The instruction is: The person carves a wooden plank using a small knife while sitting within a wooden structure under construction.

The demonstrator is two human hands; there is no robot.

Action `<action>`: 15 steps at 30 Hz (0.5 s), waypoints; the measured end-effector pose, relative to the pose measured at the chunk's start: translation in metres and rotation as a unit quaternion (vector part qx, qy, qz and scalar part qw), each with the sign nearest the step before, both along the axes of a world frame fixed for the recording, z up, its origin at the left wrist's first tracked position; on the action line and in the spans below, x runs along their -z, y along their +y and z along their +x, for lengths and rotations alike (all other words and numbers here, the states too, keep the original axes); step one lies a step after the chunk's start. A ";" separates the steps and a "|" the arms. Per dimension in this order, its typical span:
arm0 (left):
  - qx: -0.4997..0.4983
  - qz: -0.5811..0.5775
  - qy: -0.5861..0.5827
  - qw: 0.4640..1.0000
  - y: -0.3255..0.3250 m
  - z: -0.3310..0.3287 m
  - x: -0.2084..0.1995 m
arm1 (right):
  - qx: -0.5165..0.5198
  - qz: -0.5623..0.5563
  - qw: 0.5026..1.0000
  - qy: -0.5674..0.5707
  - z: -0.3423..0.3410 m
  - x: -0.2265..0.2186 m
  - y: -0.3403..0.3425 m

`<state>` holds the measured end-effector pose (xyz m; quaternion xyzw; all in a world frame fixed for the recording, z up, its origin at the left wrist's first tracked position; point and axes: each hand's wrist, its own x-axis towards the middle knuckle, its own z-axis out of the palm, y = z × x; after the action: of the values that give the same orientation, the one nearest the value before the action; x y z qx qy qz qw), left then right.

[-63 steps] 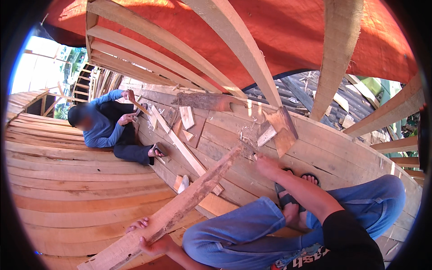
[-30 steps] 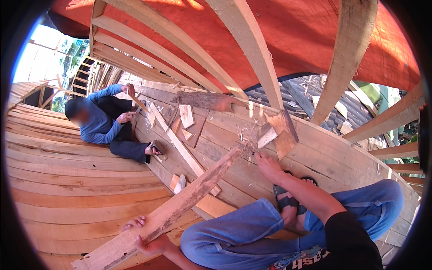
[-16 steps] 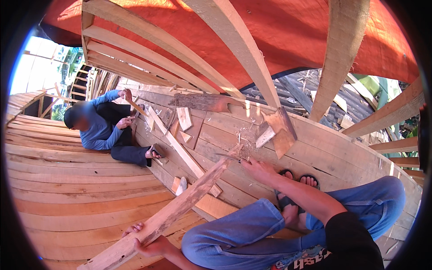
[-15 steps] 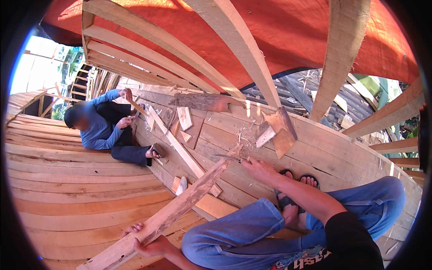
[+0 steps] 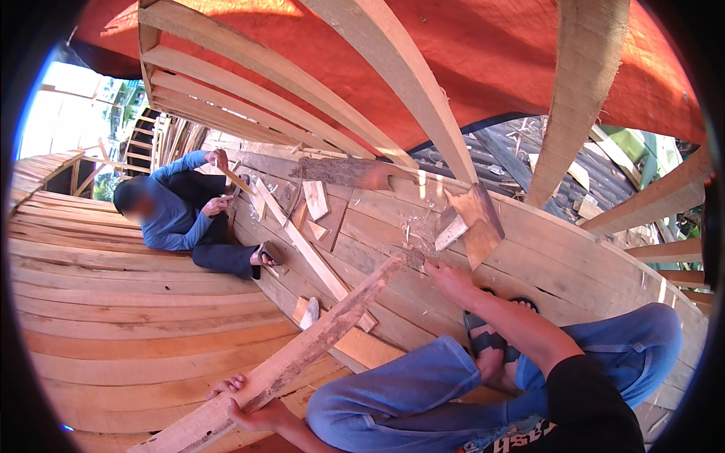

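Left hand (image 5: pixel 266 414) is gripping a long wooden board (image 5: pixel 325 330), ragged along one edge, slanting above planks (image 5: pixel 377 215); its near end is running out of view. Right hand (image 5: pixel 451 281) is clasping, and hiding, the handle of a thin-bladed tool (image 5: pixel 411 255) beside the board's far tip; contact unclear. Curved timber ribs (image 5: pixel 408 68) are standing before wrinkled orange tarp (image 5: pixel 491 60).

plank (image 5: pixel 317 328): near end cut off at lower edge | left hand (image 5: pixel 260 416): partly behind plank | tool (image 5: pixel 413 256): handle hidden in right hand (image 5: pixel 451 281) | co-worker's face (image 5: pixel 139 205): blurred
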<state>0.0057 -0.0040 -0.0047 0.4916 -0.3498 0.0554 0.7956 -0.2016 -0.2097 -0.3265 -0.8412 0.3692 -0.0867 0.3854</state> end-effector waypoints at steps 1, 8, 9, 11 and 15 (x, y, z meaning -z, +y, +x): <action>-0.005 -0.002 0.002 1.000 0.001 -0.001 -0.001 | -0.017 -0.014 0.999 -0.030 0.003 -0.005 0.003; -0.016 0.001 0.008 1.000 -0.004 -0.005 -0.001 | 0.022 -0.004 0.999 0.036 0.001 0.026 -0.012; -0.012 -0.001 0.009 1.000 -0.004 -0.005 -0.001 | 0.017 -0.015 0.999 0.023 0.003 0.025 -0.011; -0.007 -0.005 0.015 1.000 -0.002 -0.004 0.000 | 0.007 -0.035 0.999 -0.002 0.009 0.022 -0.005; -0.023 -0.004 0.010 1.000 0.001 -0.003 -0.003 | -0.042 -0.070 0.995 -0.053 0.012 -0.014 0.005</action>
<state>0.0027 -0.0031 -0.0019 0.4967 -0.3297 0.0701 0.7998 -0.1895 -0.2049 -0.3129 -0.8748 0.3057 -0.1407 0.3484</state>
